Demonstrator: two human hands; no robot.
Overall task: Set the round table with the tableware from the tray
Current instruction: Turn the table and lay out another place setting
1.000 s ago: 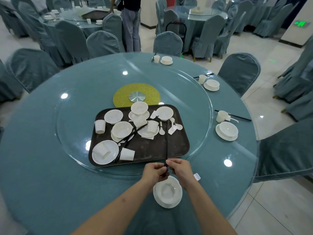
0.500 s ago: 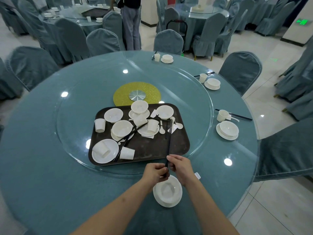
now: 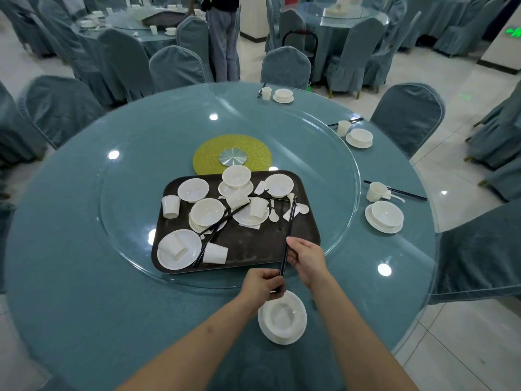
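A dark brown tray (image 3: 253, 246) lies on the glass turntable (image 3: 324, 153) of the round teal table (image 3: 70, 292). It carries several white bowls, plates, cups, spoons and black chopsticks. A pair of black chopsticks (image 3: 290, 221) slants over the tray's right side. My left hand (image 3: 262, 283) pinches its near end, and my right hand (image 3: 307, 258) grips it a little higher. Just below my hands a white bowl on a plate (image 3: 282, 317) sits at the table's near edge.
Three set places with bowl, plate, cup and chopsticks lie along the right rim, one of them at the near right (image 3: 384, 216). Covered chairs (image 3: 408, 117) ring the table. A gold disc (image 3: 234, 153) marks the turntable's middle. A person (image 3: 225, 38) stands by another table behind.
The chopsticks have tilted so their far tips swing right, and both hands have shifted up and right. My right hand now holds them farther up than the left.
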